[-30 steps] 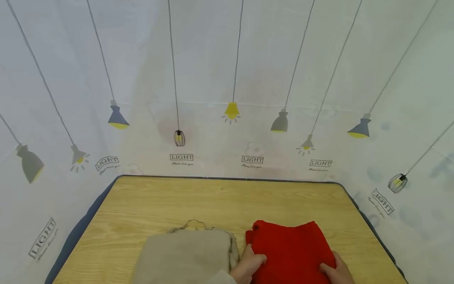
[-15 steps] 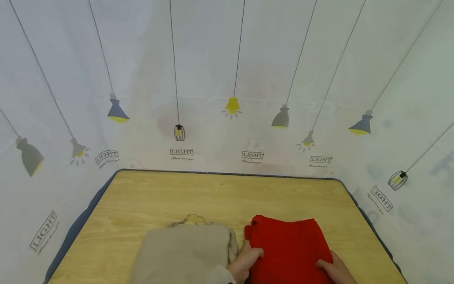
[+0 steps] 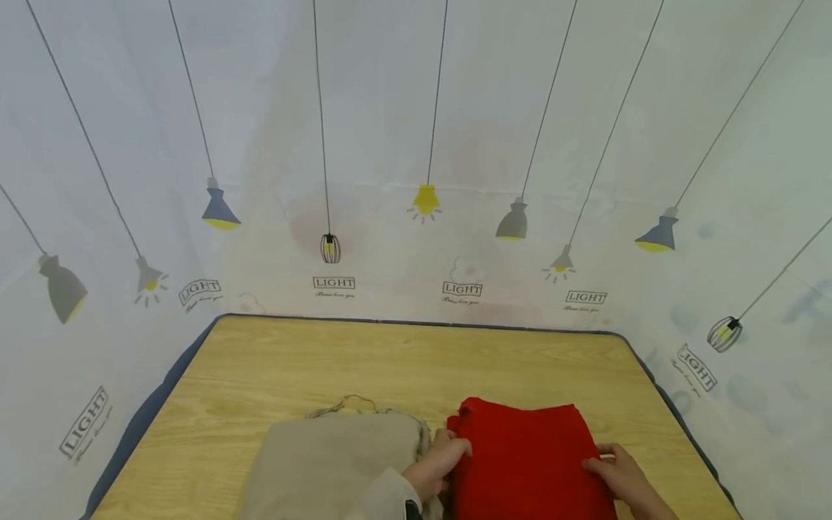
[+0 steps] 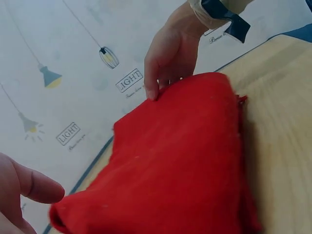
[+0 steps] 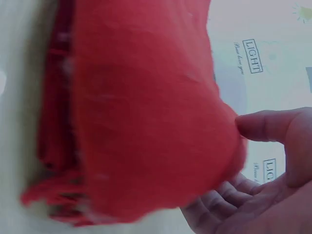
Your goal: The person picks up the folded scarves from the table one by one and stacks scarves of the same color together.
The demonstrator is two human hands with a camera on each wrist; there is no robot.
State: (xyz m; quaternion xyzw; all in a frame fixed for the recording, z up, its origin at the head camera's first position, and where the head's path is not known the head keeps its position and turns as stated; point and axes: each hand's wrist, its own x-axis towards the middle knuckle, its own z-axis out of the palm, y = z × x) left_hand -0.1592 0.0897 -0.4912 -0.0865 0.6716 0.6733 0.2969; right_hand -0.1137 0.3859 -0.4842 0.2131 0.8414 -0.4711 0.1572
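Note:
A folded red scarf (image 3: 523, 462) lies on the table, with short twisted fringe at its lower left in the right wrist view. My left hand (image 3: 438, 464) is at its left edge, thumb resting on the cloth; in the left wrist view the extended thumb (image 4: 39, 185) touches a corner fold. At the opposite edge, my right hand (image 3: 622, 477) touches the scarf with its thumb tip. Its fingers (image 5: 229, 195) are loosely bent beside the cloth's side and partly hidden by it. A folded beige scarf (image 3: 331, 462) with loose threads lies to the left, partly behind my left forearm.
The wooden tabletop (image 3: 312, 354) has a dark blue edge (image 3: 455, 325) and extends beyond both cloths. White wall covering (image 3: 390, 108) with printed lamps surrounds it on three sides. A dark strap (image 4: 226, 19) hangs at the right wrist.
My left hand has shifted slightly left along the red scarf's edge. The right hand has loosened and its index finger now shows apart from the thumb. The red scarf has barely moved.

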